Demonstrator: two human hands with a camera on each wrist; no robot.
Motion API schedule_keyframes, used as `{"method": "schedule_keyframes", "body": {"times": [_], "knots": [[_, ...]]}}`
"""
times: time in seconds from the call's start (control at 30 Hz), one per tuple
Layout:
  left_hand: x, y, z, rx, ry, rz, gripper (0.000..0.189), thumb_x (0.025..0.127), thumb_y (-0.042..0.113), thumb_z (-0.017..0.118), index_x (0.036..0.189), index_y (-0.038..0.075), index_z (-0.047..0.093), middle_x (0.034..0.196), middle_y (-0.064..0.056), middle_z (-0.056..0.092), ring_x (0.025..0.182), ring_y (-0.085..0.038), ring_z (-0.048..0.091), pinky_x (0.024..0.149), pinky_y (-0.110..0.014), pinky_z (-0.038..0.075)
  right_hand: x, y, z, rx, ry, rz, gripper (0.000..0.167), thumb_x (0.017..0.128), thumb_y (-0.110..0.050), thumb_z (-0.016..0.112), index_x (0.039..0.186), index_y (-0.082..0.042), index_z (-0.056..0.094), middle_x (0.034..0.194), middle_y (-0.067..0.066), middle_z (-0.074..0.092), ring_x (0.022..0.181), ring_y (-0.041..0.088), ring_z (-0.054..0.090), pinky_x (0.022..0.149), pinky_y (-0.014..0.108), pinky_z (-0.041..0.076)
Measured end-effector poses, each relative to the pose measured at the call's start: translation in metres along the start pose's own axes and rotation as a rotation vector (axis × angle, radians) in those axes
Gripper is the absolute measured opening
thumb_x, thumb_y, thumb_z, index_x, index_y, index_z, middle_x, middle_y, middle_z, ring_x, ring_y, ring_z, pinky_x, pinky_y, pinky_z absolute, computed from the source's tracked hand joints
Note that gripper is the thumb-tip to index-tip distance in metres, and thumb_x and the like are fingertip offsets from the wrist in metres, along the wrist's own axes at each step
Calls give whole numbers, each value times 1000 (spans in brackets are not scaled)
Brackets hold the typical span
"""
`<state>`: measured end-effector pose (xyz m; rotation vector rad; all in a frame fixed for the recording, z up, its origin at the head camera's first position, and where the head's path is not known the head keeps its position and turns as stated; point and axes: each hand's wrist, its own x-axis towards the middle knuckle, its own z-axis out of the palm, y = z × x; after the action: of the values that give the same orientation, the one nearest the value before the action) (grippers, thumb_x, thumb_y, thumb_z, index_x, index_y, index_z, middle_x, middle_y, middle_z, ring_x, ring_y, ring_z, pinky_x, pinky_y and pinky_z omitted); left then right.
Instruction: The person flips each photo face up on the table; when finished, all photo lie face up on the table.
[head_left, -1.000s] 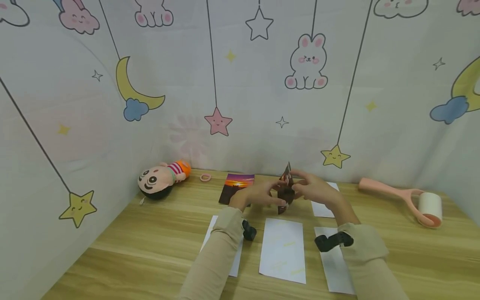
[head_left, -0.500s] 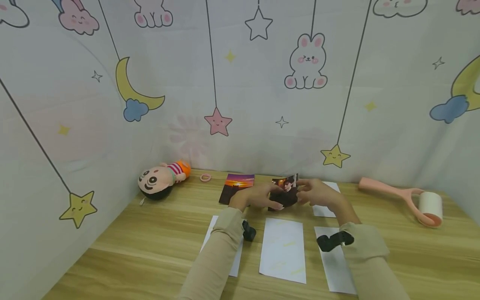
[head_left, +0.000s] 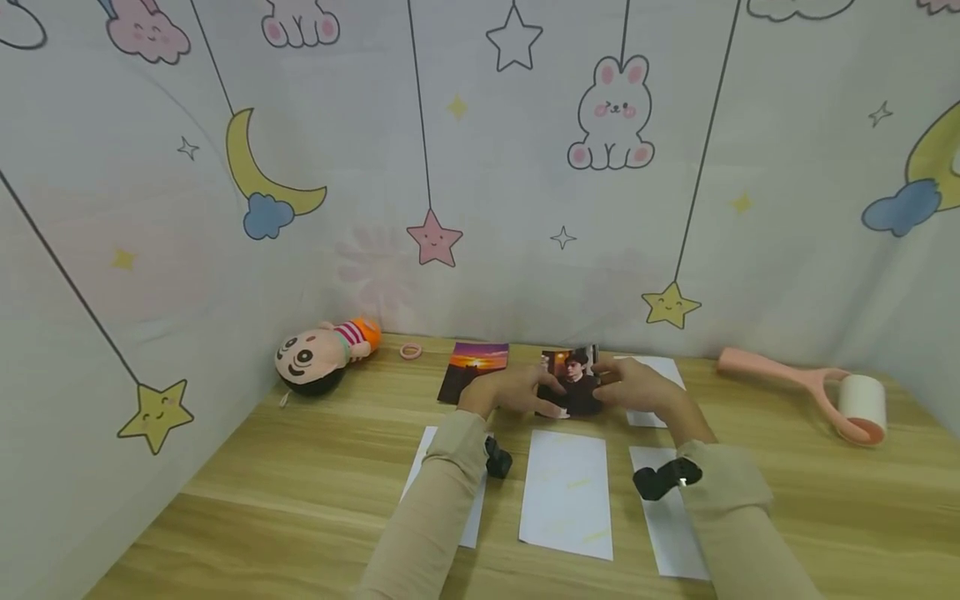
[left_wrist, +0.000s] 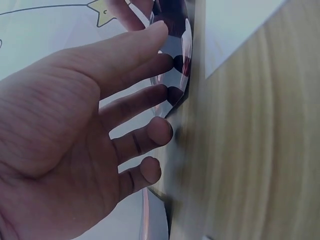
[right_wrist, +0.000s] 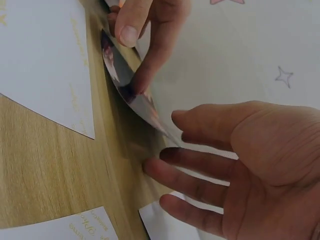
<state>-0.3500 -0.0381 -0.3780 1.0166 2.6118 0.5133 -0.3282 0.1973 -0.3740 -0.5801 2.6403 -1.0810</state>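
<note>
A photo print [head_left: 572, 385] of a dark-haired person in a dark top lies face up at the back of the table, its edges bowed upward. At its left side is my left hand [head_left: 513, 390], fingers extended; in the left wrist view, fingertips [left_wrist: 167, 92] touch the curved glossy print [left_wrist: 172, 75]. My right hand [head_left: 637, 385] is at the print's right edge with its fingers loosely straight. In the right wrist view that hand [right_wrist: 250, 165] has its thumb and fingers by the print's near corner, and whether they touch it is hard to tell.
A sunset photo [head_left: 474, 368] lies to the left. White sheets lie in front, including a middle one [head_left: 566, 496], and another [head_left: 660, 375] partly under the right hand. A plush doll [head_left: 326, 354], pink ring [head_left: 410, 352] and pink-handled lint roller [head_left: 813, 392] lie around the back.
The photo print, held upright and edge-on between both hands a second ago, has been lowered and now lies picture side up. Both hands have stayed near it, and their fingers have loosened.
</note>
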Motion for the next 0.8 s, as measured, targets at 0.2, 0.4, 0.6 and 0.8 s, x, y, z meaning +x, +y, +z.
{"method": "schedule_keyframes", "body": {"times": [0.2,0.4,0.6,0.8], "knots": [[0,0,-1,-6,-11,-19,43,95,30,69,135,14,64,145,-9,53,125,-22,51,107,-37,40,-1,-1,-2,-95,-26,27,54,92,-12,65,139,8,49,130,35,57,118,43,59,102,57,43],[1,-1,0,5,-4,-35,42,95,31,70,134,17,65,145,-7,53,128,-21,50,109,-38,38,-1,-4,-1,-187,-40,69,54,91,-16,69,139,4,53,130,31,58,105,35,64,93,52,48],[-1,1,-1,-13,-5,-41,42,95,31,70,134,17,65,143,-7,54,126,-20,50,108,-37,39,0,-5,3,-298,-52,79,52,87,-13,73,136,-1,59,136,25,57,118,44,56,99,58,43],[0,2,0,-23,-4,-48,41,95,31,70,133,17,65,143,-7,54,125,-20,50,108,-38,39,2,-2,6,-403,-51,14,50,82,-9,76,129,2,64,130,26,61,127,46,50,105,60,38]]}}
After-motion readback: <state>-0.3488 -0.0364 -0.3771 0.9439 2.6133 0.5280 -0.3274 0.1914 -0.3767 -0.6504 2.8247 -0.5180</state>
